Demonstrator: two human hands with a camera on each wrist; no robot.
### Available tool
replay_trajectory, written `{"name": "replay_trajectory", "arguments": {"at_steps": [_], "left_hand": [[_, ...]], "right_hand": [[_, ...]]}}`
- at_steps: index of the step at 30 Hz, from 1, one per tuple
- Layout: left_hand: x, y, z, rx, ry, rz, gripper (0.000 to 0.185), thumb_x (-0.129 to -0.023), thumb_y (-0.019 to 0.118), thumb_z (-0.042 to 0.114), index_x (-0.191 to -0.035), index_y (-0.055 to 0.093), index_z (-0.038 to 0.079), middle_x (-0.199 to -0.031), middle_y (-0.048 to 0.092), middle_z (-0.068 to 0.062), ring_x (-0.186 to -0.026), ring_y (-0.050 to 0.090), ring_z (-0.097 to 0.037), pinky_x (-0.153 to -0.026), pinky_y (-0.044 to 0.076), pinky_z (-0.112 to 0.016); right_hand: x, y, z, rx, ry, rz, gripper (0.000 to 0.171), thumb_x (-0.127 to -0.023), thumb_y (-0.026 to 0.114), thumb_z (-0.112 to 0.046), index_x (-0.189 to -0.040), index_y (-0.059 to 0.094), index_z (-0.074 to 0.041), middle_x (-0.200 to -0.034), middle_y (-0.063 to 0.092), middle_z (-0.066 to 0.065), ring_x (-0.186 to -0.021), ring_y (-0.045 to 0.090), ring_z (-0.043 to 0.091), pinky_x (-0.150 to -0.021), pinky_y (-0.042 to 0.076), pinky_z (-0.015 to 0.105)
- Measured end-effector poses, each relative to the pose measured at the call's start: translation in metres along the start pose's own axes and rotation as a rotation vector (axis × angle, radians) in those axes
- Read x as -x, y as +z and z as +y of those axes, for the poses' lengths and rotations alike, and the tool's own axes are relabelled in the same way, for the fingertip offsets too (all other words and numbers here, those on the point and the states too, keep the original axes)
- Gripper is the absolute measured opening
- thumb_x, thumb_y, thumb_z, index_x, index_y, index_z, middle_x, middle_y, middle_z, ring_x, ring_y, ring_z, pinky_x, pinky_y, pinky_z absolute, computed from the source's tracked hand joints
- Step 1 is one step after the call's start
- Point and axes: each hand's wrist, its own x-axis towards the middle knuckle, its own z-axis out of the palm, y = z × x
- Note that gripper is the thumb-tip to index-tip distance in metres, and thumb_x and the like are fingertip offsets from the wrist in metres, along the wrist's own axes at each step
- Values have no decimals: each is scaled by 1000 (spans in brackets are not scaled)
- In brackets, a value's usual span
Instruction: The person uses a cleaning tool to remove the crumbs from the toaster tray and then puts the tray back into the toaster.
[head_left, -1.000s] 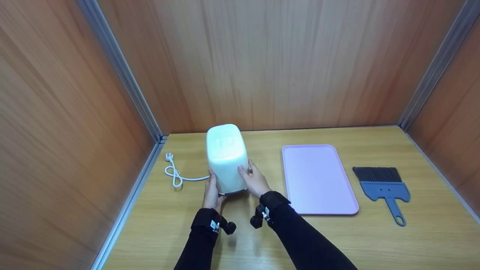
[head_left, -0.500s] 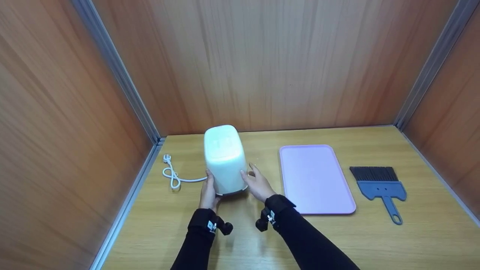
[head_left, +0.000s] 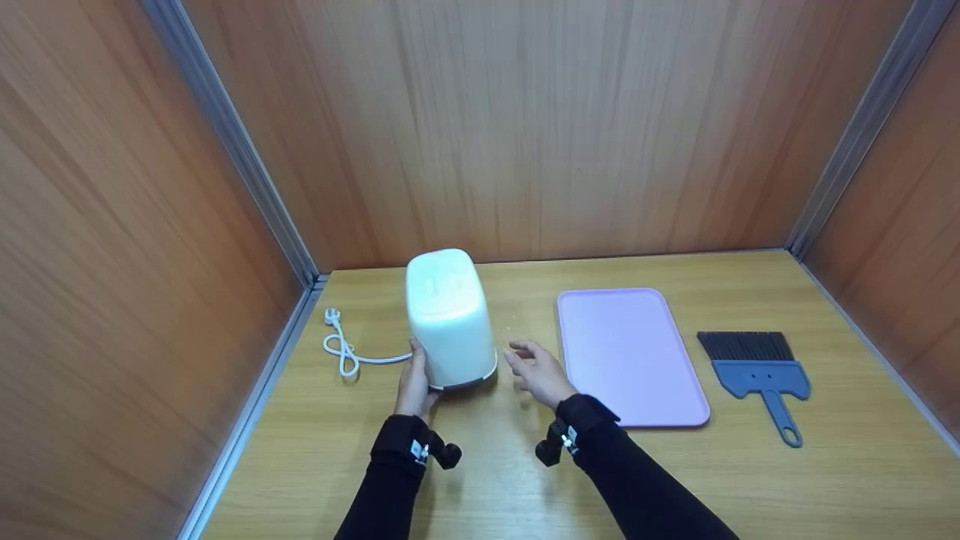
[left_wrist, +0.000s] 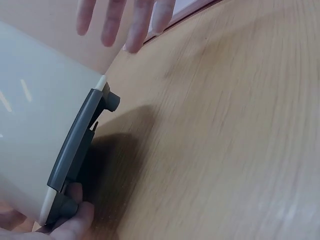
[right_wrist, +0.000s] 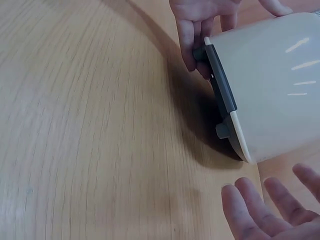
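Head view: toaster point(head_left: 450, 319) against L hand point(head_left: 415, 382)

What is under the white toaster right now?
The toaster stands on the wooden table; its dark grey base with small feet shows. The left hand grips the bottom edge. The underside itself is hidden.

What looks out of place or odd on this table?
Small crumbs lie scattered on the table between the white toaster and the pink tray. The toaster's cord lies loose and unplugged to its left. Nothing looks damaged.
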Motion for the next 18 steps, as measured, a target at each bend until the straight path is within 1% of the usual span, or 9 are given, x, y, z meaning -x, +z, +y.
{"name": "replay_trajectory", "arguments": {"at_steps": [3,8,10,14,18], "left_hand": [[0,0,0,-12,-9,-12,90,-107,28,73,-169,21,8,-169,26,-27,-157,21,-45,-126,15,-70],[1,-4,1,-25,-25,-20,91,-107,29,71,-170,16,7,-171,19,-28,-159,16,-47,-126,14,-71],[1,-4,2,-37,-26,-25,92,-107,29,71,-171,12,6,-172,16,-28,-160,13,-47,-125,14,-72],[1,-5,3,-44,-30,-31,92,-108,29,71,-170,13,7,-173,16,-27,-160,13,-46,-125,14,-72],[2,-5,4,-58,-34,-24,92,-108,27,69,-170,8,3,-173,11,-30,-160,10,-48,-125,13,-74]], "right_hand": [[3,-4,2,-29,45,-20,42,-112,58,-21,-140,58,10,-134,63,28,-120,67,46,-97,60,50],[10,-1,7,-25,88,-80,39,-111,60,-20,-131,63,14,-122,71,29,-108,74,40,-89,64,45],[13,3,10,-37,91,-97,39,-110,61,-19,-129,64,14,-119,73,29,-104,75,39,-86,64,45],[18,13,15,-90,120,-116,39,-109,64,-22,-126,66,13,-114,74,28,-96,77,35,-82,65,44],[19,26,21,-155,129,-137,40,-109,64,-22,-125,66,15,-115,74,29,-94,77,32,-78,66,37]]}}
